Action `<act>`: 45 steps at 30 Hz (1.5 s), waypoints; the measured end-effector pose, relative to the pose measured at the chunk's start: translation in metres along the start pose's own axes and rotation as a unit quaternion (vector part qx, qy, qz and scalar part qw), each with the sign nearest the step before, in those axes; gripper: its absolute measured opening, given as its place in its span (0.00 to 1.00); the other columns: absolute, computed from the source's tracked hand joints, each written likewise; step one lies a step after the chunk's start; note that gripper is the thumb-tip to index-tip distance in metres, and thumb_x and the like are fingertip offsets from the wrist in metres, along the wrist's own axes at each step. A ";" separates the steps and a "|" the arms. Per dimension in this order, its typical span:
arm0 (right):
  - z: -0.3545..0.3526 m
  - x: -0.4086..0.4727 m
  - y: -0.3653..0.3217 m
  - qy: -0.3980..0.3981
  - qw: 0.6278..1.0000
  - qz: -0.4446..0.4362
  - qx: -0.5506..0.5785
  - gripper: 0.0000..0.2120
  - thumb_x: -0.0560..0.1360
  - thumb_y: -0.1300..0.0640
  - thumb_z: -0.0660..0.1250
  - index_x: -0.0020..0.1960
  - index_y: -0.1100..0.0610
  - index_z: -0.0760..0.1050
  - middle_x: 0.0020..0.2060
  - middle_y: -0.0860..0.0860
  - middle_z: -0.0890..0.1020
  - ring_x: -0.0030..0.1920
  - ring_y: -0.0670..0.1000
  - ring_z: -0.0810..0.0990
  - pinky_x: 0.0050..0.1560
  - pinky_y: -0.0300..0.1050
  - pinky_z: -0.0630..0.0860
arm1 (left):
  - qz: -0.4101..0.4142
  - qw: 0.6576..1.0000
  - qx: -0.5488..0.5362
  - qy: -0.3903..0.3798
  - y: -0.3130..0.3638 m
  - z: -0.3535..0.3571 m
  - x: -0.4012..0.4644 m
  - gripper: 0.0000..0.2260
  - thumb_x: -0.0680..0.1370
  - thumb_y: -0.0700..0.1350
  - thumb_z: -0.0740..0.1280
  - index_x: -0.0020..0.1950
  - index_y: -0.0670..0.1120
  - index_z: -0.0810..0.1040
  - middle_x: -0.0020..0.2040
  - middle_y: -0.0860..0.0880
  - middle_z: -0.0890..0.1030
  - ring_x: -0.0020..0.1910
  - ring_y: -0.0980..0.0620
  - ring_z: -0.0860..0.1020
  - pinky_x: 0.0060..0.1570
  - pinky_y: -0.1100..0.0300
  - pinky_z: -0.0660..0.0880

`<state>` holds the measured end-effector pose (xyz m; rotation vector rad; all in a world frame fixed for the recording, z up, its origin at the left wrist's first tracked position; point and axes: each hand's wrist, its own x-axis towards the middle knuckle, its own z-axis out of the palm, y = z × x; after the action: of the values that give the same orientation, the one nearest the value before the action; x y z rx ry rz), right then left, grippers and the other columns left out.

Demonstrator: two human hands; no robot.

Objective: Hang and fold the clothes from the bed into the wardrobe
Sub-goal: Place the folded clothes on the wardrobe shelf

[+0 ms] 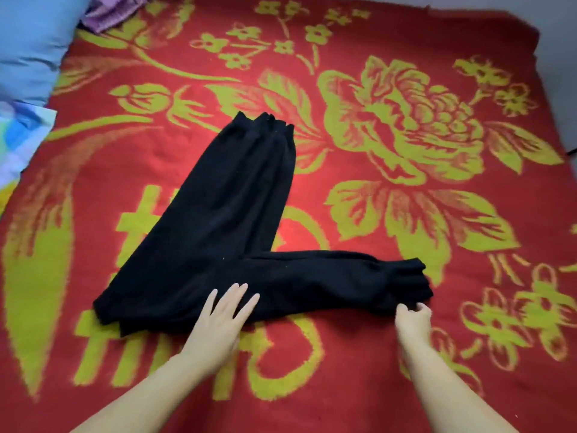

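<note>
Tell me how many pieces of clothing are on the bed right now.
2 that I can make out: black pants spread mid-bed under the hands, and a purple garment bunched at the top left edge, partly cut off. More may lie out of view.

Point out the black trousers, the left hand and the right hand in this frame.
black trousers (218, 214): head view, middle of the leg angled away across the blanket.
left hand (218, 320): head view, back of the hand, flat on the cloth.
right hand (413, 320): head view, knuckles, pinching the near cuff.
</note>
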<state>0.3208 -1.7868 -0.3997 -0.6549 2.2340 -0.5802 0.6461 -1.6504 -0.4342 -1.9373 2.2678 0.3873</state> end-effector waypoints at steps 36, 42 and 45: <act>0.051 0.095 -0.118 -0.204 0.934 -0.030 0.290 0.10 0.78 0.64 0.58 0.42 0.52 0.70 0.34 0.48 0.71 0.30 0.43 0.70 0.32 0.37 0.70 | -0.169 0.984 -0.054 -0.031 0.065 0.020 0.062 0.40 0.75 0.45 0.70 0.78 0.53 0.47 0.78 0.46 0.55 0.77 0.48 0.52 0.66 0.31 0.57; -0.023 0.119 -0.042 -0.075 0.983 -0.023 0.164 0.10 0.76 0.65 0.62 0.38 0.54 0.69 0.34 0.54 0.74 0.25 0.42 0.73 0.31 0.39 0.72 | -0.112 0.994 0.009 -0.015 0.083 0.019 0.064 0.46 0.62 0.38 0.77 0.75 0.51 0.57 0.75 0.44 0.64 0.73 0.48 0.60 0.61 0.31 0.63; -0.021 0.139 -0.006 -0.036 0.997 0.019 0.067 0.14 0.68 0.49 0.67 0.49 0.56 0.72 0.50 0.59 0.79 0.41 0.59 0.80 0.48 0.53 0.79 | -0.122 0.992 0.029 -0.009 0.085 0.029 0.070 0.48 0.58 0.37 0.77 0.75 0.49 0.60 0.75 0.44 0.65 0.73 0.47 0.61 0.62 0.33 0.62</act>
<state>0.2220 -1.8711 -0.4547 -0.5543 2.1155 -0.6706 0.5489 -1.6965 -0.4713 -2.1360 1.9755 0.3036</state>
